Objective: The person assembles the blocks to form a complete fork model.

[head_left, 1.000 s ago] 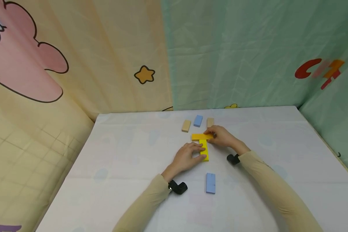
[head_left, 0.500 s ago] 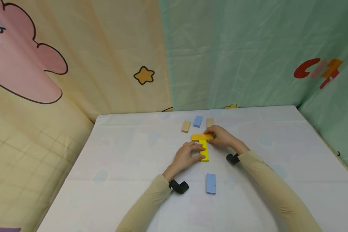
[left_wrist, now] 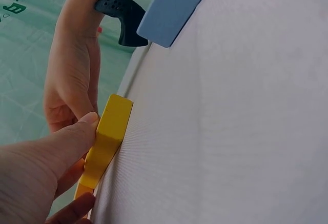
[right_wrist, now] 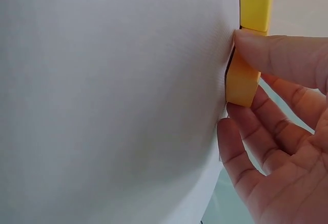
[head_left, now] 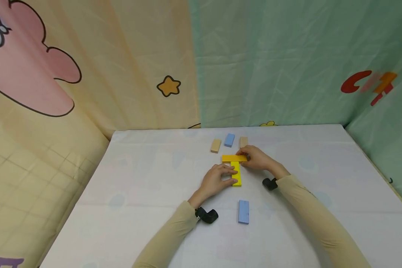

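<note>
My left hand [head_left: 216, 180] holds a yellow block [head_left: 236, 178], thumb against its side and fingers reaching over it; the left wrist view shows the thumb pressed to the yellow block [left_wrist: 110, 137]. Across the far end of that block lies an orange block [head_left: 230, 159], the two touching in a T shape. The right end of the orange block is pinched by my right hand [head_left: 256, 158], with the thumb on its near side in the right wrist view, where the orange block [right_wrist: 242, 83] butts against the yellow one [right_wrist: 255, 3]. Both blocks lie flat on the white cloth.
Behind the T lie a small tan block [head_left: 216, 146], a small blue block [head_left: 229, 140] and another tan block [head_left: 243, 142], partly near the right fingers. A longer blue block [head_left: 243, 212] lies closer to the front on the white-covered table [head_left: 137, 223]. Printed curtains [head_left: 137, 56] stand behind.
The left fingers have shifted very slightly on the yellow block. Both blocks and the right hand stay in place; the head view moves a little.
</note>
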`<state>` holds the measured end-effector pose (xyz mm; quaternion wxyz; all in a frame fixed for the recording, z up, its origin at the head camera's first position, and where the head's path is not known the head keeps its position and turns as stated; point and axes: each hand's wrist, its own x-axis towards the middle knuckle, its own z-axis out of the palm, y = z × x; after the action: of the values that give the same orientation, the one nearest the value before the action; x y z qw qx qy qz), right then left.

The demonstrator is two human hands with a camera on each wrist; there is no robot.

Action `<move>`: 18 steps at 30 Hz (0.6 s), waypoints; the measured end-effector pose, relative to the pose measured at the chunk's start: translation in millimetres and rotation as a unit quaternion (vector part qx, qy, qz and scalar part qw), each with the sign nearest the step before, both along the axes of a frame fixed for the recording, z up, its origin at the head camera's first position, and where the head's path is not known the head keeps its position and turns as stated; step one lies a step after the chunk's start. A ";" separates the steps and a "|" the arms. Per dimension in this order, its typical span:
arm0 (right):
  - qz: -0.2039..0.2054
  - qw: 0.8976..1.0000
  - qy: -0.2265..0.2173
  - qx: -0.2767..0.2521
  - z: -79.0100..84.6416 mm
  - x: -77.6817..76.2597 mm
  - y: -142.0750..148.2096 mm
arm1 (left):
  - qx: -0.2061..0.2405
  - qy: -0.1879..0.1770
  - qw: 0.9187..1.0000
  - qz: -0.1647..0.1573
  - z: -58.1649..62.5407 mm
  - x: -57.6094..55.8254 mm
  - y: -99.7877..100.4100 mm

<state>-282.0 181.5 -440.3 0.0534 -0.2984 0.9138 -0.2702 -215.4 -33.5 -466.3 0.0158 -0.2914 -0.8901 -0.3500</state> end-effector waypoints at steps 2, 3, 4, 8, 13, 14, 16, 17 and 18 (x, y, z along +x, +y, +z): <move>-0.001 1.000 -0.001 0.000 0.1 0.6 0.5 | 0.002 -0.001 1.000 0.000 -1.0 -0.3 0.1; -0.002 1.000 -0.001 0.001 0.1 0.9 0.7 | 0.002 -0.001 1.000 0.000 -1.7 -0.6 0.2; -0.003 1.000 0.000 0.001 0.0 1.0 0.9 | 0.002 -0.002 1.000 0.000 -2.2 -0.7 0.3; -0.008 1.000 -0.004 -0.001 0.4 2.0 0.6 | 0.001 -0.005 1.000 0.002 -3.8 -1.4 0.7; -0.008 1.000 -0.005 -0.002 1.0 3.3 -0.8 | 0.000 -0.006 1.000 0.004 -4.8 -1.8 0.1; -0.008 1.000 -0.003 -0.001 1.1 3.4 -0.9 | 0.001 -0.005 1.000 0.003 -4.8 -1.6 -0.2; -0.007 1.000 -0.002 0.000 1.5 3.7 -0.6 | 0.003 -0.003 1.000 0.003 -4.8 -1.3 -0.4; -0.005 1.000 -0.001 -0.001 1.8 4.2 -0.4 | 0.004 -0.001 1.000 0.003 -4.9 -1.3 -0.5; -0.006 1.000 -0.001 -0.003 2.1 4.7 0.2 | 0.005 0.001 1.000 0.003 -5.1 -1.2 -0.4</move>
<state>-277.2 181.7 -438.2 0.0517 -0.2930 0.9148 -0.2733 -216.5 -33.9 -471.4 0.0190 -0.2887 -0.8893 -0.3543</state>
